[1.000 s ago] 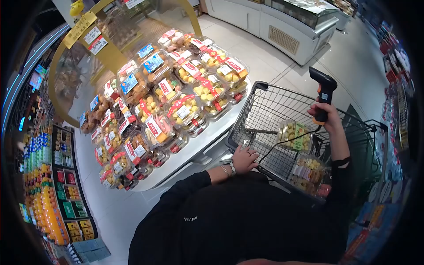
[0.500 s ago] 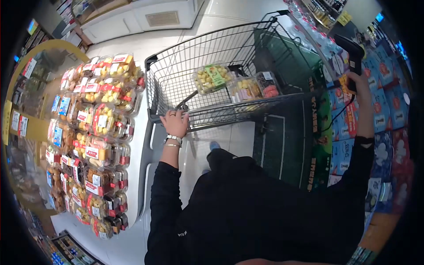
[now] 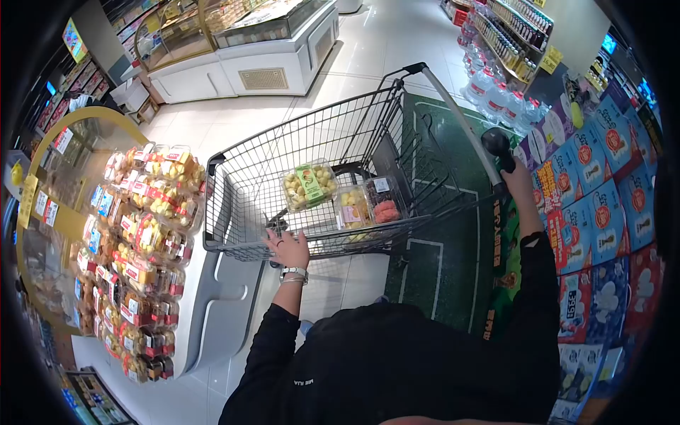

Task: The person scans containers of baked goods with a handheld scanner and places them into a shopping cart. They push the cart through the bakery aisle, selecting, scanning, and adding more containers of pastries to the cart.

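Note:
A black wire shopping cart [image 3: 269, 134] stands before me, turned sideways. My left hand [image 3: 289, 249] is on its near rim by the left corner, fingers curled over the edge. In the basket lie a clear box of yellow-green fruit with a green label [image 3: 309, 185], a second box of yellowish pieces [image 3: 352, 207] and a box with dark and pinkish-red pieces [image 3: 383, 201]. My right hand [image 3: 519, 182] is closed round the grip of a black handheld scanner [image 3: 497, 144], beside the near end of the cart's handle bar [image 3: 464, 117]. The grip is partly hidden.
Stacked clear food boxes [image 3: 152, 234] fill a display stand at left. Blue packs [image 3: 595, 205] are piled at right. Water bottles [image 3: 499, 99] stand at the back right, a white counter [image 3: 273, 60] at the back left. A green mat [image 3: 443, 241] covers part of the floor.
My right hand has brought the scanner inward and down, from over the blue packs to the cart's handle end. The cart appears lower and further left. My left hand stays on its rim.

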### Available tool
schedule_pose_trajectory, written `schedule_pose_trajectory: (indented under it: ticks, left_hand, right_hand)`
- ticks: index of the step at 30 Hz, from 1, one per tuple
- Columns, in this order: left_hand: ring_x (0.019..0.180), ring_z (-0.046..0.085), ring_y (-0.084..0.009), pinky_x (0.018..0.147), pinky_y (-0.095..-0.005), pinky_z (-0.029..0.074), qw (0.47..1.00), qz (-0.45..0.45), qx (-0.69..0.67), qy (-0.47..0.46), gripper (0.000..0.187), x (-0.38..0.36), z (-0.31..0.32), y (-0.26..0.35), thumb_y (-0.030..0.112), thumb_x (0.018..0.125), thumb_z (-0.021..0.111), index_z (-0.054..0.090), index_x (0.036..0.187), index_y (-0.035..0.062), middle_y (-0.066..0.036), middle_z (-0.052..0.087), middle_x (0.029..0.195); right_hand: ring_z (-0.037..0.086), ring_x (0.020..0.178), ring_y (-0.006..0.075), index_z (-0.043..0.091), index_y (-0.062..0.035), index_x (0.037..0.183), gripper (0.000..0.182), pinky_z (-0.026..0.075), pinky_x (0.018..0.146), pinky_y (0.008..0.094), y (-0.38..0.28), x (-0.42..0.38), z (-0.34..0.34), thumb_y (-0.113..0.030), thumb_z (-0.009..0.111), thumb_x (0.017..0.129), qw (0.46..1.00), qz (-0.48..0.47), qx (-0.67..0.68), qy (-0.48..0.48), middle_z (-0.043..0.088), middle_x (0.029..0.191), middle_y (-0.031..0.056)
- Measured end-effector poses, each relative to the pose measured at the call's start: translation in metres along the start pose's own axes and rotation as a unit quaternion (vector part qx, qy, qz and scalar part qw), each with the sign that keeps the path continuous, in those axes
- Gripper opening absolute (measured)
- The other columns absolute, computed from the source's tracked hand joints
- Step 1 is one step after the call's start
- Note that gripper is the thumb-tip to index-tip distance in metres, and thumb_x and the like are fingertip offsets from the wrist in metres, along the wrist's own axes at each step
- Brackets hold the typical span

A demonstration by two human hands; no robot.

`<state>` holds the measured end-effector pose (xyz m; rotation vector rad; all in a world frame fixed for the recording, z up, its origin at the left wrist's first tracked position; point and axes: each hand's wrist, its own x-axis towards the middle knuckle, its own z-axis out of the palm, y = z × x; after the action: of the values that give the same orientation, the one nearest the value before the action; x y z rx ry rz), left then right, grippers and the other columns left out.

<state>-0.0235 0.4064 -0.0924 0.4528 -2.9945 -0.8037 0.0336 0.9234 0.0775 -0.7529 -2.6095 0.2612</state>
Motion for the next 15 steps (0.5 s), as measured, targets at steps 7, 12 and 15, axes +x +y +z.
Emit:
schedule_pose_trajectory:
  ticks: [7,12,15]
  left_hand:
    - [0.13,0.007,-0.045,0.1,-0.0594,0.016,0.997,-0.056,-0.046,0.003,0.046,-0.017,0.032,0.059,0.027,0.074,0.055,0.051,0.116,0.0085,-0.022,0.006,0.143]
    - [0.128,0.016,-0.0417,0.101,-0.0499,0.017,0.996,0.001,-0.088,0.0,0.036,-0.012,0.043,0.065,0.027,0.072,0.054,0.058,0.102,0.0081,-0.036,0.022,0.131]
    - [0.126,0.02,-0.0411,0.099,-0.0498,0.019,0.996,0.007,-0.084,0.017,0.029,-0.009,0.052,0.072,0.026,0.072,0.054,0.059,0.093,0.0078,-0.035,0.032,0.126]
  right_hand:
    - [0.059,0.083,0.036,0.054,-0.0087,0.105,0.041,0.046,0.069,0.0426,0.032,0.018,0.029,-0.026,0.066,0.07,0.998,-0.02,0.058,0.001,0.062,0.085,0.0177]
    - [0.06,0.081,0.0361,0.055,-0.0086,0.103,0.041,0.046,0.067,0.0412,0.046,0.034,0.052,-0.029,0.067,0.07,0.987,-0.005,0.159,0.022,0.062,0.084,0.0175]
    - [0.06,0.081,0.0365,0.055,-0.0063,0.102,0.041,0.046,0.067,0.0413,0.045,0.051,0.048,-0.028,0.068,0.069,0.959,0.021,0.282,-0.02,0.062,0.084,0.0183]
